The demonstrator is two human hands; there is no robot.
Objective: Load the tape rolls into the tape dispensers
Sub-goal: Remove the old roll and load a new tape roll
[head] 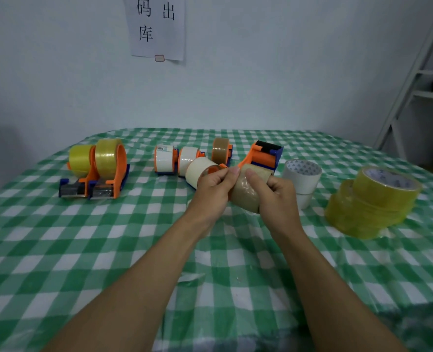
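Observation:
Both hands hold an orange and blue tape dispenser [266, 154] above the middle of the table, with a brown tape roll [246, 193] sitting in it. My right hand [276, 193] grips the brown roll, thumb on its outer face. My left hand [214, 185] pinches the roll's edge near the dispenser's orange frame. Two dispensers [101, 171] at the left carry yellow rolls. Behind my hands stand three dispensers with white rolls [177, 160] and one with a brown roll [221, 149].
A stack of white rolls [303, 177] stands right of my hands, and a stack of yellow rolls [374, 201] farther right. A green checked cloth [134, 237] covers the table. A paper sign [157, 26] hangs on the wall; white shelving [424, 82] stands at right.

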